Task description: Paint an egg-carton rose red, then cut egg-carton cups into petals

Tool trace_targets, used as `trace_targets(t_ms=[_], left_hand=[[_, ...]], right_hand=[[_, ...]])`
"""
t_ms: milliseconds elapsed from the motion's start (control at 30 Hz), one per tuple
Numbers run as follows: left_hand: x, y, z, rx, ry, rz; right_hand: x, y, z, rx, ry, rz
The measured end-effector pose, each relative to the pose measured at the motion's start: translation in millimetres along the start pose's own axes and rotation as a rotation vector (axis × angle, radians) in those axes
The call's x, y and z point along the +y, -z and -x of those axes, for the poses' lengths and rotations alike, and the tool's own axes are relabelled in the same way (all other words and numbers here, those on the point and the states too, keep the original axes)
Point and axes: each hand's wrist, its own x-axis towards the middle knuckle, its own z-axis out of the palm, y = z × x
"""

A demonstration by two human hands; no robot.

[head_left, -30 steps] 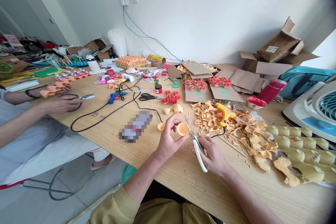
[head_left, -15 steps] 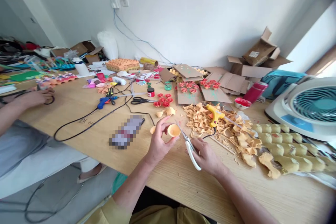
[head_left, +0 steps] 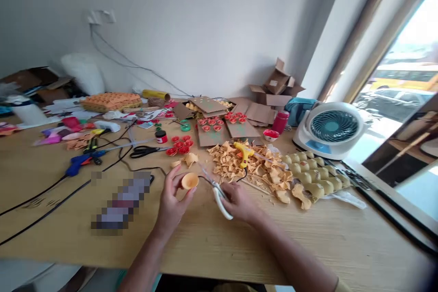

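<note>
Between the thumb and fingers of my left hand (head_left: 174,201) is a small orange egg-carton cup (head_left: 190,181), its open side tilted up toward me. White-handled scissors (head_left: 219,196) are gripped in my right hand (head_left: 239,201), blades pointing up and left. Their tips lie a little to the right of the cup, apart from it, and are blurred. Just beyond the cup, more orange cup pieces (head_left: 190,159) rest on the table. A heap of orange carton scraps (head_left: 226,166) lies past the scissors, with a yellow glue gun (head_left: 244,154) on top.
Red paper-pulp flowers (head_left: 179,145) sit near black scissors (head_left: 143,151) and a red paint jar (head_left: 160,136). At right are a grey-green egg tray (head_left: 313,175) and a fan (head_left: 331,130). A blurred-out phone-like object (head_left: 123,200) and a blue glue gun (head_left: 80,163) with cables lie left.
My view has swung right, bringing the window in and leaving the other person's hands out of sight. Both hands keep their hold on the cup and scissors.
</note>
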Motion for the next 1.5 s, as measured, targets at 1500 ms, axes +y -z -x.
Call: trace_targets(t_ms=[1500], left_hand=[[17.4,-2.4,6.3,-0.133,-0.124,-0.106]], right_hand=[[-9.6,4.0,5.0,-0.139,0.05,0.009]])
